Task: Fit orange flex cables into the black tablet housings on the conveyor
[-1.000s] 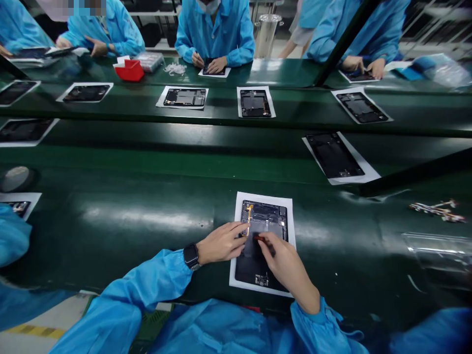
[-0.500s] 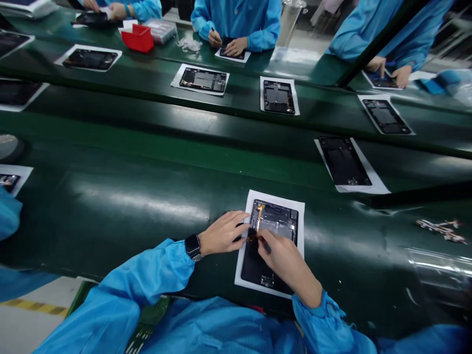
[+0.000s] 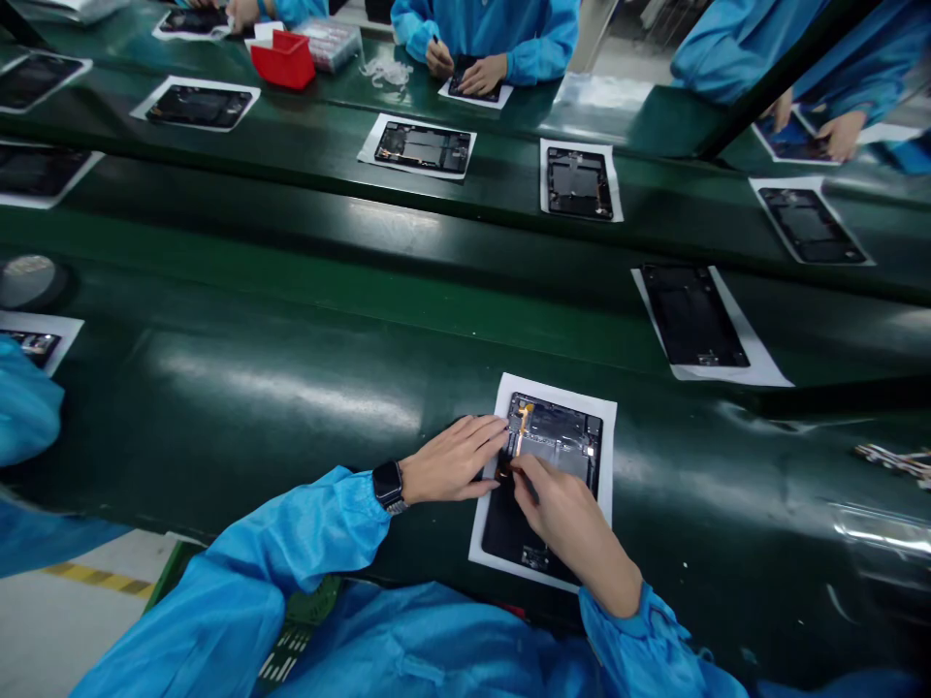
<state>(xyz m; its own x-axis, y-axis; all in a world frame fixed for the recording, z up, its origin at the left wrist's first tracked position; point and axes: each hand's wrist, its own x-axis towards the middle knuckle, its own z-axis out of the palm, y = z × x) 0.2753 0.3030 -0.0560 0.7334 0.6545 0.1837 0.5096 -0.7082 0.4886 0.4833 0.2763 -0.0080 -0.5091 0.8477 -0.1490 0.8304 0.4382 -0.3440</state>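
An opened black tablet housing (image 3: 557,436) lies on a white sheet (image 3: 489,553) in front of me. Along its left side runs an orange flex cable (image 3: 522,423). My left hand (image 3: 455,460), a black smartwatch (image 3: 387,485) on its wrist, rests at the housing's left edge with fingers stretched out and holding nothing. Over the middle of the housing, my right hand (image 3: 567,509) is closed in a pinch at the cable's lower end. The fingertips partly hide that end. A small circuit part (image 3: 534,557) sits at the bottom of the housing.
Another tablet housing (image 3: 694,315) on paper lies beyond, to the right, with more on the far belt. A bundle of wires (image 3: 898,463) is at the right, a round grey object (image 3: 30,281) at the left. Co-workers in blue work opposite near a red bin (image 3: 283,60).
The view has shifted slightly, and things across the table appear farther right. My left fingers now lie closer together over the housing's edge. My right hand keeps its pinch at the cable.
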